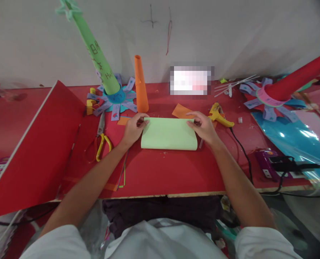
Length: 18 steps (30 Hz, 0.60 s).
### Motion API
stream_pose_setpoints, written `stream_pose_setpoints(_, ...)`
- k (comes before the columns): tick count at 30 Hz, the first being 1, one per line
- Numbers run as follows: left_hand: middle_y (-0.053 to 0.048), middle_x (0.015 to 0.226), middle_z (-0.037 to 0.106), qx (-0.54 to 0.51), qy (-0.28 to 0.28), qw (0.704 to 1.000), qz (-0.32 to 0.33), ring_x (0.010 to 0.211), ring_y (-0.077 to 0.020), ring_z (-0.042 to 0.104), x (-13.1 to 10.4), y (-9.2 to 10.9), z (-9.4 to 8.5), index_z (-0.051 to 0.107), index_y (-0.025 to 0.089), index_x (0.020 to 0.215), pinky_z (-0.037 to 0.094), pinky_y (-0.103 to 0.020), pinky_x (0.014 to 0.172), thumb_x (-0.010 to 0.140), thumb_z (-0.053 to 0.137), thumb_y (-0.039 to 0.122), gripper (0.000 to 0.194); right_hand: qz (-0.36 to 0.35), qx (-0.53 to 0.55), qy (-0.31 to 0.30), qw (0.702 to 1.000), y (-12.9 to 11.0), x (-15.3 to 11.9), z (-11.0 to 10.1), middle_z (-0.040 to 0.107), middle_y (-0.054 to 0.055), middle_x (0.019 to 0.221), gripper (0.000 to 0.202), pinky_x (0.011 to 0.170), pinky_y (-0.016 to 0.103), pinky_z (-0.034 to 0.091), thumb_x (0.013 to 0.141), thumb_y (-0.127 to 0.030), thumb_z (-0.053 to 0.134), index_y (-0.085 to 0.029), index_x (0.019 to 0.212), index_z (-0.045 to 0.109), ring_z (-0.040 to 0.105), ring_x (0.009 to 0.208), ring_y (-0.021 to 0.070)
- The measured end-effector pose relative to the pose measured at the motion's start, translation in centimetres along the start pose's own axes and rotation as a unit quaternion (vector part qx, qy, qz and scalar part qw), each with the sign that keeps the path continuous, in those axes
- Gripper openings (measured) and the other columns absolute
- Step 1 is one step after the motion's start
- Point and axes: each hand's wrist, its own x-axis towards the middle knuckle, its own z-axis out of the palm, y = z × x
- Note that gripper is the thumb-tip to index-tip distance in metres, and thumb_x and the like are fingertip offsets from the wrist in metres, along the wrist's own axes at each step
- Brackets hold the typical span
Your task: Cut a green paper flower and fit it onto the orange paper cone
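Observation:
A light green paper sheet point(169, 133) is bent over on itself, its rounded fold toward my body and its edges at the far side. My left hand point(135, 128) pinches its far left corner between thumb and fingers. At the far right corner, my right hand point(203, 127) pinches the paper the same way. Orange paper pieces point(182, 111) lie just behind the sheet. An orange paper cone point(141, 86) stands upright beyond my left hand. Scissors with yellow handles point(103, 142) lie left of my left hand.
A yellow glue gun point(220, 116) with a black cord lies right of my right hand. A green paper tube point(99, 57) stands at the back left, a red one point(297, 81) leans at the right. A red board point(41, 144) rises at the left; a purple power strip point(269, 163) sits at the right.

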Motion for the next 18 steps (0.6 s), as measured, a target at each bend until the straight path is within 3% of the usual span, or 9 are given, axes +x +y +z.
stream_pose_setpoints(6,0.000,0.083,0.066,0.000,0.009,1.000,0.007,0.075,-0.0151,0.063,-0.04,-0.23,0.13,0.072,0.023,0.110,0.053,-0.027,0.075,0.094,0.072,0.049,0.030,-0.015,0.015,0.003,1.000,0.02,0.19,0.06,0.078,0.006,0.093,0.032,0.064,0.033,0.051,0.090,-0.048,0.074,-0.023,0.110,0.076,0.069,0.076,0.0211)
stream_pose_setpoints(18,0.000,0.084,0.067,0.000,0.010,1.000,0.013,0.076,-0.0139,0.064,-0.06,-0.31,0.14,0.074,0.022,0.109,0.053,-0.025,0.074,0.094,0.074,0.044,0.027,-0.003,0.039,0.007,0.999,0.89,0.23,0.21,0.081,0.008,0.102,0.031,0.069,0.035,0.055,0.088,-0.046,0.078,-0.023,0.109,0.077,0.075,0.084,0.0234)
